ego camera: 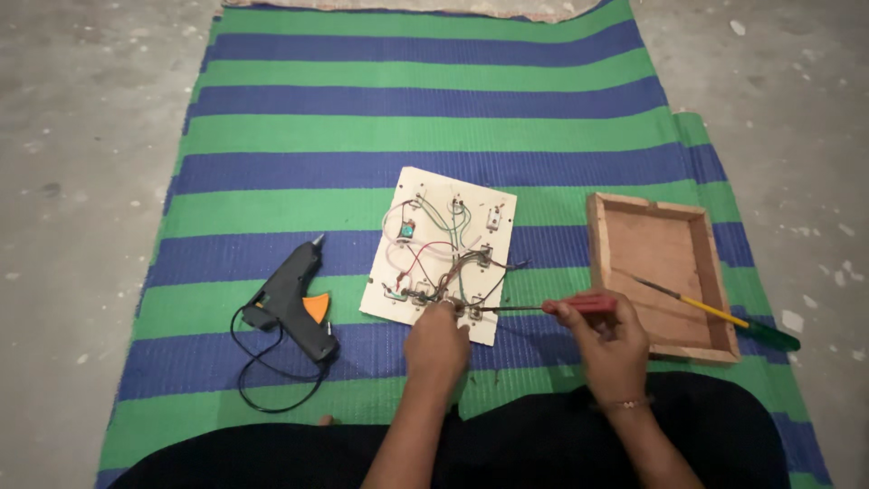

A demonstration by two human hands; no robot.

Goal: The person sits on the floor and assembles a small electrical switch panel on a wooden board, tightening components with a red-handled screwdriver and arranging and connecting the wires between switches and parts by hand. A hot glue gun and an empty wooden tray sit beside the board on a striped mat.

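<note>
A pale board (412, 195) with several wires and small fittings lies on a green and blue striped mat (425, 127). My left hand (435, 344) rests at the board's near edge, fingers closed on a fitting there. A red-handled screwdriver (543, 307) sits in my right hand (608, 344), and its tip reaches the same fitting near my left fingers.
A black glue gun (294, 299) with an orange trigger and a looped cord lies left of the board. A shallow wooden box (661, 272) stands to the right, with a yellow and green screwdriver (724, 317) lying across it. Bare concrete floor surrounds the mat.
</note>
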